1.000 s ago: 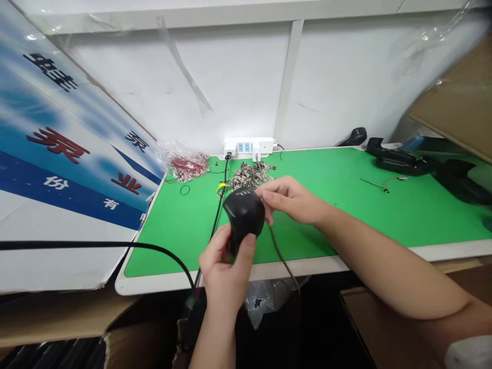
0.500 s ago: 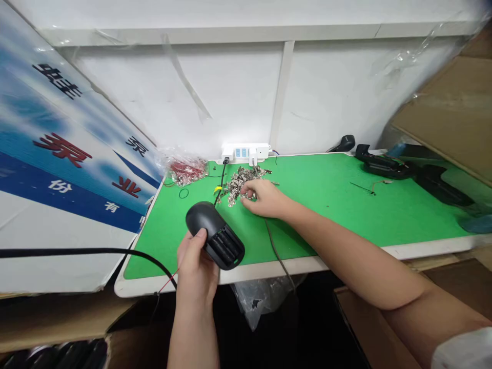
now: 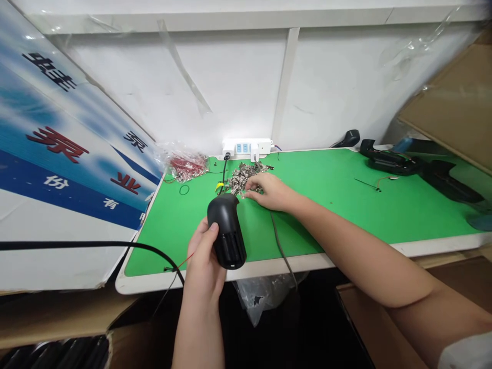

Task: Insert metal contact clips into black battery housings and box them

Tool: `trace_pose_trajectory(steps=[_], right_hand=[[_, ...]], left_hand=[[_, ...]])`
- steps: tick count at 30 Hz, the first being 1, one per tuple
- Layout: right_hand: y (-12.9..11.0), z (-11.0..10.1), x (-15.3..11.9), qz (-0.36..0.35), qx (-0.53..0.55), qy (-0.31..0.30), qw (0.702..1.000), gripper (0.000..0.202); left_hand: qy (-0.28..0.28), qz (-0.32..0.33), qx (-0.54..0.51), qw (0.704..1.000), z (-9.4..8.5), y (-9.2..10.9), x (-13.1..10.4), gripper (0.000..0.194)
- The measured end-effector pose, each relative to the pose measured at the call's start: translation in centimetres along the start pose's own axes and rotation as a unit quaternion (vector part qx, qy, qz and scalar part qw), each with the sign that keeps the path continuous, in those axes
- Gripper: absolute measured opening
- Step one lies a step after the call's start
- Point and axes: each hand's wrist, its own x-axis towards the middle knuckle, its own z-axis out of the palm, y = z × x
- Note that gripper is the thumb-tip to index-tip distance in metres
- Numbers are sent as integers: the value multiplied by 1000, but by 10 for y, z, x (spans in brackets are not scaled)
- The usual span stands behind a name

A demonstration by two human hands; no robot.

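Observation:
A black plastic housing with a battery compartment (image 3: 227,233) is gripped in my left hand (image 3: 203,256), thumb on its side and open battery slots facing me. Thin wires, one red, trail from beside that hand to the left. My right hand (image 3: 269,191) rests at the near right edge of a pile of small shiny metal pieces (image 3: 240,176). Its fingers curl toward the thumb among the pieces; whether one is caught between the tips is too small to make out.
Behind the pile stands a white power strip (image 3: 246,147) with plugs in it. A clear bag of red wires (image 3: 186,166) lies at the left on the green mat (image 3: 326,184). More black housings (image 3: 392,161) sit at the right. A grey cable (image 3: 280,246) hangs over the front edge.
The black housing has turned more upright and shifted slightly right in my left hand. My right hand stays at the metal pile, its fingers slightly shifted. The view has tilted slightly.

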Motion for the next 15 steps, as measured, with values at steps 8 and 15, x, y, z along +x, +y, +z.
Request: trace_pose_trajectory(steps=[8, 15], right_hand=[[5, 0, -3, -6, -2, -16, 1000, 14], [0, 5, 2, -8, 2, -3, 1000, 10]], left_hand=[[0, -16, -32, 999, 2, -5, 5, 41], [-24, -98, -96, 990, -1, 11, 3, 31]])
